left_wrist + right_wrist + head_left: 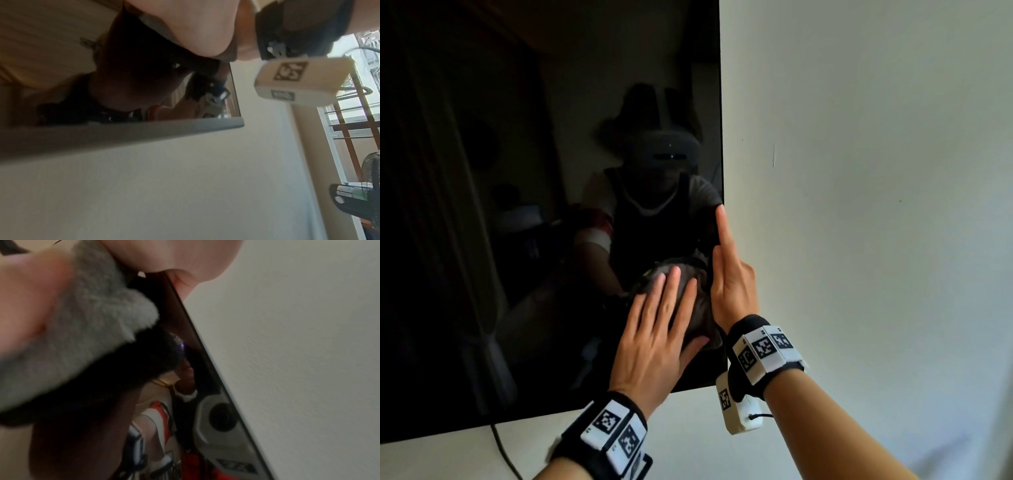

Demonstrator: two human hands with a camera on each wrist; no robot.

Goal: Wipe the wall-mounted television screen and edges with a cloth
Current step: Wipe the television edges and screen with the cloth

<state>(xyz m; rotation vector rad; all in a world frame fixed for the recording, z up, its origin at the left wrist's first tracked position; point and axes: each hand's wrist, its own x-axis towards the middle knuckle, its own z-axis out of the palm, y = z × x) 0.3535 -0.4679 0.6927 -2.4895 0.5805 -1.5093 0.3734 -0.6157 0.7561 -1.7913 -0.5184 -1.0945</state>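
I see the television [517, 205] mounted on a pale wall [876, 171], its dark screen filling the left part of the head view and its lower right corner near both hands. The left hand [657, 329] lies flat against the screen close to that corner, fingers straight and slightly spread, thumb angled out to the right. Beneath its fingers and palm sits the cloth [697, 308], a dark grey bunch pressed against the glass; in the right wrist view the cloth [82, 331] reads as soft grey fabric with a darker underside, touching the screen just beside the bezel. The right hand [731, 274] stands at the television's right edge, index finger extended straight up along the edge, palm facing left toward the cloth. I cannot tell how its remaining fingers lie, since the back of the hand hides them. Both wrists carry black bands with white marker blocks [763, 349]. A cable [505, 452] drops from the lower edge of the television down the wall. In the left wrist view a fan [368, 186] stands near a window [366, 81] at the far right.
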